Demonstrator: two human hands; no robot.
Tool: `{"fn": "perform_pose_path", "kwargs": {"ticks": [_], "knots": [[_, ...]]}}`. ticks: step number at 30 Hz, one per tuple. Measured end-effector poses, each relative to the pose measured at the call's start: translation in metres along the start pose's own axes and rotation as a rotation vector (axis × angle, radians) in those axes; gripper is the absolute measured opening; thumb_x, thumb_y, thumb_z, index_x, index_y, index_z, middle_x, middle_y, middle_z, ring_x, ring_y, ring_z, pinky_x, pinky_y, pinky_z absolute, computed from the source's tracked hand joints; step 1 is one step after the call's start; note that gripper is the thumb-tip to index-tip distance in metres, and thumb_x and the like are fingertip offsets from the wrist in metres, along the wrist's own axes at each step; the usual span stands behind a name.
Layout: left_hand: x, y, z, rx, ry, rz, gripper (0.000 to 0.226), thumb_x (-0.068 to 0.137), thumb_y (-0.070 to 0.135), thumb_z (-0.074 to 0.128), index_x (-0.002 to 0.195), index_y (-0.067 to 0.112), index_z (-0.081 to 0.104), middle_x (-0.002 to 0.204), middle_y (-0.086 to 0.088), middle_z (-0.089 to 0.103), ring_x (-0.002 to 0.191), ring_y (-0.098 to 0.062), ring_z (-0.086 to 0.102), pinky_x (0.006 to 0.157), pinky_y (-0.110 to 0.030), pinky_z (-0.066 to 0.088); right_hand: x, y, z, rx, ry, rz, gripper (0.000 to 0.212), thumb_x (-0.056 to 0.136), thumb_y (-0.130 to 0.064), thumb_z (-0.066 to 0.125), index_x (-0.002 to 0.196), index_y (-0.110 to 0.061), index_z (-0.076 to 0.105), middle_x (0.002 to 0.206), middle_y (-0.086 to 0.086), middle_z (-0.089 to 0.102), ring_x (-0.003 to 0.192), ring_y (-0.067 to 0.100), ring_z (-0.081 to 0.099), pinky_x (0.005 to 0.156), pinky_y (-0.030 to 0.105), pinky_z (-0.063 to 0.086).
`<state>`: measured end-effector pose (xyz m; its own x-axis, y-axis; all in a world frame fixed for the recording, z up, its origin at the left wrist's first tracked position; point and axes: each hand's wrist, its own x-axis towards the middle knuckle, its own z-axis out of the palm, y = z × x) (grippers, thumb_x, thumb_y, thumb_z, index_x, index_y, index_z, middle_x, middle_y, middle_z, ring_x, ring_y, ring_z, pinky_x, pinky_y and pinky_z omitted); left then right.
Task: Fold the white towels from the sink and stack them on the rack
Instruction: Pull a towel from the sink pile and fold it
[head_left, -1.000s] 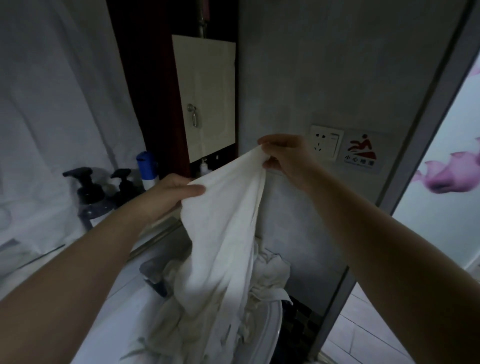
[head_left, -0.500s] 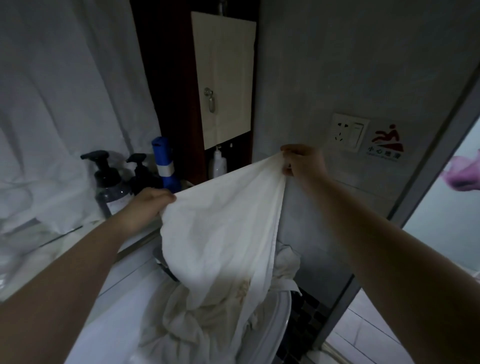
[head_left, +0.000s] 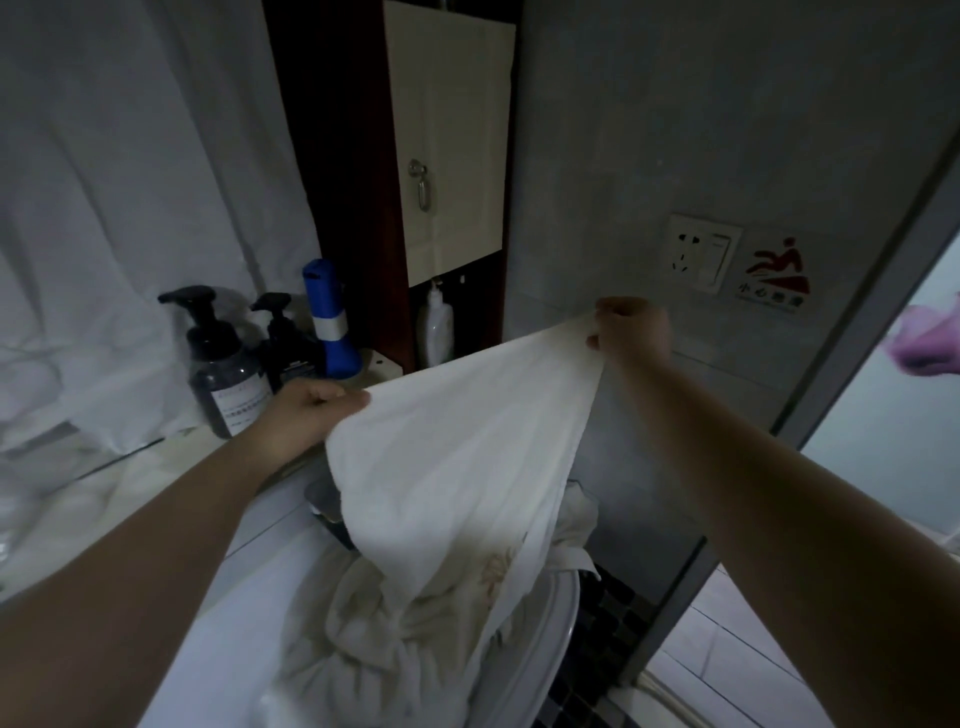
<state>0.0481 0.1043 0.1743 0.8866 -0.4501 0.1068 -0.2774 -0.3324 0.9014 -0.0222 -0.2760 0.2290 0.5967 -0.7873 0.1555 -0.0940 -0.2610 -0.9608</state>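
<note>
Two corners in hand: we're holding one white towel (head_left: 457, 457) up over the sink (head_left: 565, 616). The left grip (head_left: 306, 410) is pinching the near-left corner and the right grip (head_left: 631, 330) is pinching the far-right corner. Both are clamped on cloth, with the top edge stretching between them. The towel's tail is hanging onto the pile of towels (head_left: 374, 639) filling the basin.

We're judging it light, soft, limp and not slippery. It's sagging wherever nothing is holding it, so we're taking hold at corners and hems. A brownish mark is showing low on the cloth.

Around us, dark pump bottles (head_left: 221, 364) and a blue bottle (head_left: 327, 322) are standing on the worktop (head_left: 156, 467) just behind the left grip. A white bottle (head_left: 436, 327) is sitting under the cabinet door (head_left: 449, 156), and a socket (head_left: 701, 254) is sitting on the wall past the right grip. We're rating the bottles as the tip-over risk. The rack isn't showing in view.
</note>
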Motion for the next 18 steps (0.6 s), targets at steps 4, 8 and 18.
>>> {"fn": "perform_pose_path", "kwargs": {"ticks": [4, 8, 18], "knots": [[0.004, -0.002, 0.001, 0.207, -0.074, 0.036, 0.044, 0.086, 0.047, 0.073, 0.057, 0.015, 0.064, 0.061, -0.005, 0.062, 0.061, -0.009, 0.056, 0.068, -0.032, 0.041, 0.007, 0.003, -0.008, -0.02, 0.081, 0.008, 0.031, 0.091, -0.013, 0.051, 0.106, -0.023, 0.076, 0.098, 0.007, 0.075, 0.078, 0.021, 0.074, 0.071, 0.032, 0.063], [0.005, -0.008, 0.0, 0.408, 0.065, -0.004, 0.044, 0.083, 0.061, 0.068, 0.052, 0.03, 0.065, 0.049, 0.011, 0.058, 0.051, -0.001, 0.055, 0.058, -0.027, 0.037, 0.008, 0.009, -0.008, -0.037, 0.117, 0.008, 0.033, 0.091, -0.011, 0.049, 0.108, -0.021, 0.076, 0.104, 0.011, 0.075, 0.088, 0.026, 0.073, 0.081, 0.041, 0.062], [0.005, -0.014, -0.004, 0.305, 0.166, -0.087, 0.051, 0.082, 0.058, 0.071, 0.051, 0.019, 0.06, 0.05, 0.001, 0.057, 0.046, -0.001, 0.053, 0.059, -0.028, 0.038, 0.015, 0.012, -0.018, -0.051, 0.145, 0.047, 0.032, 0.088, -0.009, 0.051, 0.105, -0.019, 0.077, 0.102, 0.011, 0.075, 0.095, 0.027, 0.072, 0.087, 0.04, 0.06]]}}
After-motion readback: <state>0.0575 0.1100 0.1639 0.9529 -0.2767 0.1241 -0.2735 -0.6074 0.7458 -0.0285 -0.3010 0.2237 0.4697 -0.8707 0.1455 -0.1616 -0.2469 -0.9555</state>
